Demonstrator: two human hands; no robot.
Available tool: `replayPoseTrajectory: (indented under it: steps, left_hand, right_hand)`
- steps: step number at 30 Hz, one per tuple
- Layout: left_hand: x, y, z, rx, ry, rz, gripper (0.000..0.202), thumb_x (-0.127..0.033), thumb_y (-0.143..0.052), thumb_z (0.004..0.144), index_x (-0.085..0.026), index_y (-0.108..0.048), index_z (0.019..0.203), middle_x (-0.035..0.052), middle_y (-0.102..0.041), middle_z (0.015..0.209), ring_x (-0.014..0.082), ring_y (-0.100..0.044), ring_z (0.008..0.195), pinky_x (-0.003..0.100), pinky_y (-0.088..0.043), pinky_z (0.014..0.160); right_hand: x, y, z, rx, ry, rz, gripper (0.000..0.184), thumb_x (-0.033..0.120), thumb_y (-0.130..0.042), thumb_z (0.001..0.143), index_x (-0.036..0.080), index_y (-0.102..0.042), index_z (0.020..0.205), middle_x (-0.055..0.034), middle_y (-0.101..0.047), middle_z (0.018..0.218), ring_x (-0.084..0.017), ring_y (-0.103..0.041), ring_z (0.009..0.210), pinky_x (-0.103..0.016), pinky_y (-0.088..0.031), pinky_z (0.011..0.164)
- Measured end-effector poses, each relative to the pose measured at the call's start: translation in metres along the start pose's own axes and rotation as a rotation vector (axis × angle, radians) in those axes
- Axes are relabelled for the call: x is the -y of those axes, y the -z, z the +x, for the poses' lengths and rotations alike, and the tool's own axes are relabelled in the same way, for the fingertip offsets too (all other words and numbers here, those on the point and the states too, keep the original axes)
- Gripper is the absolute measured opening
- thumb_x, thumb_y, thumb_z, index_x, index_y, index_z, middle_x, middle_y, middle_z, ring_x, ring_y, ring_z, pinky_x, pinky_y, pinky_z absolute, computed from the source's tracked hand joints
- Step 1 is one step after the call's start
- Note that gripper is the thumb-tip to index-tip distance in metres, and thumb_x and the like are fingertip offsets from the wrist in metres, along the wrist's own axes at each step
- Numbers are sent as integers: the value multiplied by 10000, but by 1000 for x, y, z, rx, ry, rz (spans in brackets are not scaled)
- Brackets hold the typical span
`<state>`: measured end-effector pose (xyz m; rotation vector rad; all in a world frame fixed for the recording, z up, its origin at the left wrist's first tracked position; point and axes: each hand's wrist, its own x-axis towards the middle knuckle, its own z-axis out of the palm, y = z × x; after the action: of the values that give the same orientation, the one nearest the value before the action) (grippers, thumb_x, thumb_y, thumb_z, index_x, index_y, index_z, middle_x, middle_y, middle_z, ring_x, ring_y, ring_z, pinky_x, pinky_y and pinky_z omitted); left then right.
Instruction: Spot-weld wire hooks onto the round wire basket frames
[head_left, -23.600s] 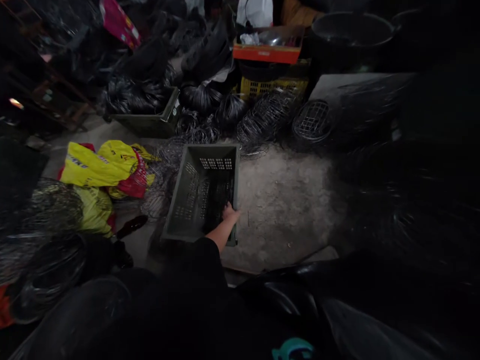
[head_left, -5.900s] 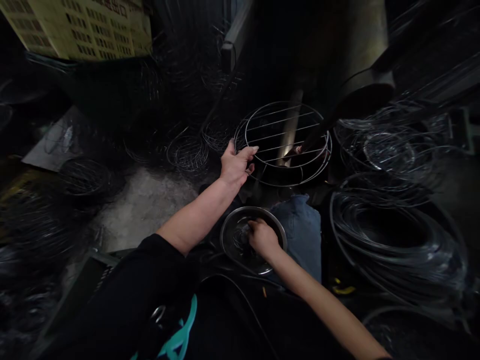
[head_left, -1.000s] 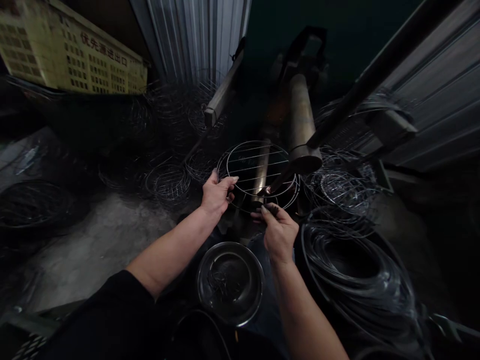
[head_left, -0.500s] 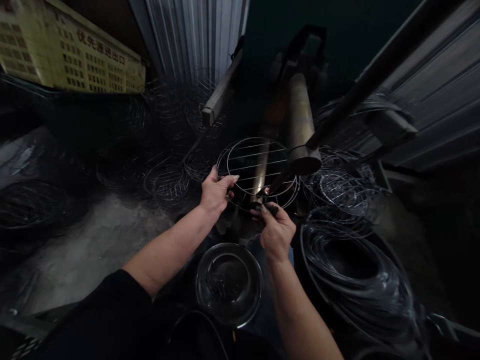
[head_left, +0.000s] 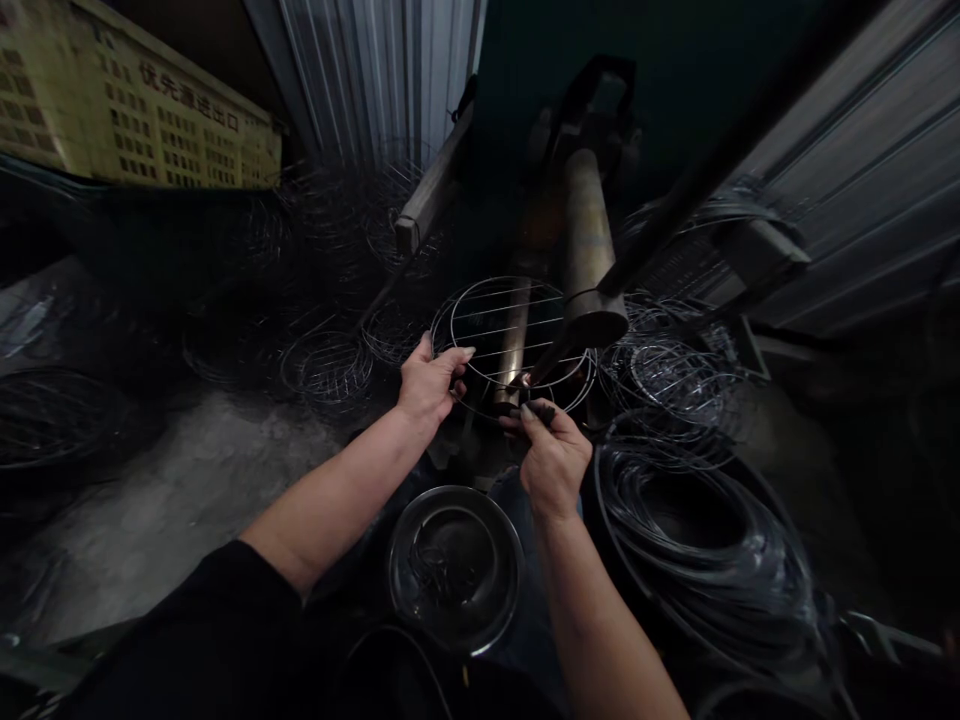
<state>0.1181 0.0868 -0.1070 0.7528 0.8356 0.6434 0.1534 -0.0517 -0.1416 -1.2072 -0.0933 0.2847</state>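
A round wire rack (head_left: 484,318) with parallel cross wires lies between the electrodes of what looks like a spot welder. My left hand (head_left: 431,380) is closed on the rack's left rim, thumb on top. My right hand (head_left: 553,448) pinches something small and dark at the near rim, just below the electrode contact; I cannot make out what it is. The upper metal cylinder (head_left: 591,240) carries a slanted electrode that meets the rack's near edge. Beneath the wires runs the lower brass-coloured bar (head_left: 514,335).
A metal bowl (head_left: 487,625) with small wire pieces stands below my hands. Coiled wire (head_left: 675,580) fills the right side. More wire racks lie left (head_left: 326,365) and right (head_left: 675,380). A yellow crate (head_left: 187,130) is at upper left. A dark bar slants across upper right.
The whole view has shifted slightly. Both hands keep their hold at the rack, and the glow at the electrode contact looks a little dimmer.
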Motion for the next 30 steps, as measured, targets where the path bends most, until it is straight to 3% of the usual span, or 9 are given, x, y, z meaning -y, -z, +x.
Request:
replayPoseTrajectory:
  steps: [11,16,22,28,30]
  left_hand:
    - [-2,-3,4,-46,-8,37,975,-76,-728,645,-230,-261,1486,-58,-540,665,67,-477,518,185,-332,455]
    - [-1,-3,3,-59,-12,29,978,-86,-740,637,-254,-275,1480,-64,-530,660,63,-474,514,175,-328,456]
    - [0,-2,0,-75,21,35,1022,-93,-743,631,-258,-222,1495,-56,-541,707,67,-472,530,181,-336,469]
    - [-11,8,3,-59,5,180,941,-255,-818,596,-254,-391,1435,55,-629,1027,135,-561,727,231,-406,540]
    - [-16,10,11,-48,-43,211,957,-330,-837,579,-234,-409,1429,92,-616,1155,173,-585,841,240,-412,577]
  right_hand:
    - [0,-3,6,-5,25,30,234,283,-802,575,157,-661,712,42,-633,615,-122,-643,494,-257,-572,539]
    - [2,-4,6,-10,22,28,238,281,-800,559,155,-653,697,42,-626,606,-119,-629,500,-275,-579,551]
    - [4,-5,6,-11,12,-17,296,342,-815,553,158,-628,693,38,-617,572,-138,-626,454,-248,-514,458]
    - [13,13,-7,-12,78,-72,320,366,-776,671,163,-640,879,-10,-691,760,-174,-715,637,-260,-562,577]
    - [17,17,-12,15,77,-55,348,343,-785,674,180,-598,917,16,-674,757,-157,-707,639,-276,-581,608]
